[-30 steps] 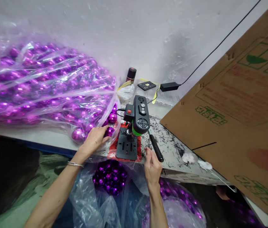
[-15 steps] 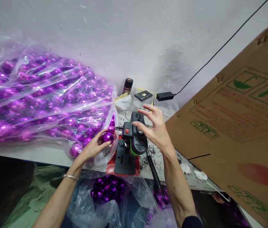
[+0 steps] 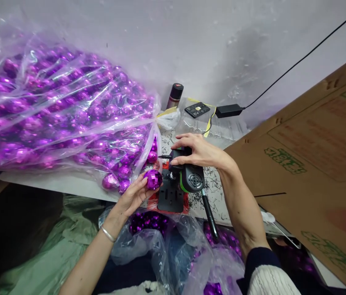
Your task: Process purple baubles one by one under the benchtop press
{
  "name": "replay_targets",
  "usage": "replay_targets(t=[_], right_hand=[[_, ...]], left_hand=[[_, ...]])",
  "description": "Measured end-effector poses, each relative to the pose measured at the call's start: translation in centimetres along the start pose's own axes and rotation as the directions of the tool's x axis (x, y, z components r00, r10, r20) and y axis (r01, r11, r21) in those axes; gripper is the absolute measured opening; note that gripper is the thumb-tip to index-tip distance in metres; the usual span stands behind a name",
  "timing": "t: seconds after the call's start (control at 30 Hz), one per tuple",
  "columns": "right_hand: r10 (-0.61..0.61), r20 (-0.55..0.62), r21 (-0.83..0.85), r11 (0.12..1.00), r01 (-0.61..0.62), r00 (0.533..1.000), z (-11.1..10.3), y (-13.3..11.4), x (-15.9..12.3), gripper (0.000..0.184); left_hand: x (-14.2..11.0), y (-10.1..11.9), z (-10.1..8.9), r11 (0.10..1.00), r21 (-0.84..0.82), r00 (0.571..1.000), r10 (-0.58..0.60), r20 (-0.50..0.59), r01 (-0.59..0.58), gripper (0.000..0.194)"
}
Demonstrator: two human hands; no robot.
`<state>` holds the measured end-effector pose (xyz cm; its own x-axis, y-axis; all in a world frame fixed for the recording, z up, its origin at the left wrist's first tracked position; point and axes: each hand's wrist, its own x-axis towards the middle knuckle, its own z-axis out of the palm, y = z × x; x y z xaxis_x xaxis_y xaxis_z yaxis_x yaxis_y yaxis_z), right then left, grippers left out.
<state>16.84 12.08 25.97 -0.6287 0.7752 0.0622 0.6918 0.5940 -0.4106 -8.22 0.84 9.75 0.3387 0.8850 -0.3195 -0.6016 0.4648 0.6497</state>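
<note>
Left hand (image 3: 136, 193) pinches shiny purple faceted ball (image 3: 153, 179) at fingertips, just left of black handheld-size machine with green band (image 3: 195, 179), above edge of flat black slotted metal plate (image 3: 170, 197). Right hand (image 3: 195, 150) over machine top, thumb and fingers curved apart around its switch box; can't tell if squeezing. Clear plastic bag of purple balls (image 3: 68, 110) lies left on white counter (image 3: 53, 183).
</note>
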Motion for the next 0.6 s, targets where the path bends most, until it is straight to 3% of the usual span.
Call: replay_targets(t=[0.13, 0.33, 0.6], right_hand=[[-0.003, -0.019, 0.095, 0.995, 0.005, 1.000, 0.1, 0.3, 0.5, 0.051], [0.001, -0.024, 0.110, 0.994, 0.001, 1.000, 0.1, 0.4, 0.8, 0.046], [-0.022, -0.011, 0.130, 0.991, 0.024, 1.000, -0.2, 0.3, 0.9, 0.038]], left_hand=[[-0.3, -1.2, -0.4, 0.999, 0.016, 0.998, -0.035, -0.058, 0.036, 0.047], [-0.9, -2.9, -1.1, 0.996, 0.016, 0.995, -0.086, -0.051, 0.087, 0.056], [-1.5, -3.2, -0.4, 0.986, -0.090, 0.982, -0.149, -0.115, 0.139, 0.039]])
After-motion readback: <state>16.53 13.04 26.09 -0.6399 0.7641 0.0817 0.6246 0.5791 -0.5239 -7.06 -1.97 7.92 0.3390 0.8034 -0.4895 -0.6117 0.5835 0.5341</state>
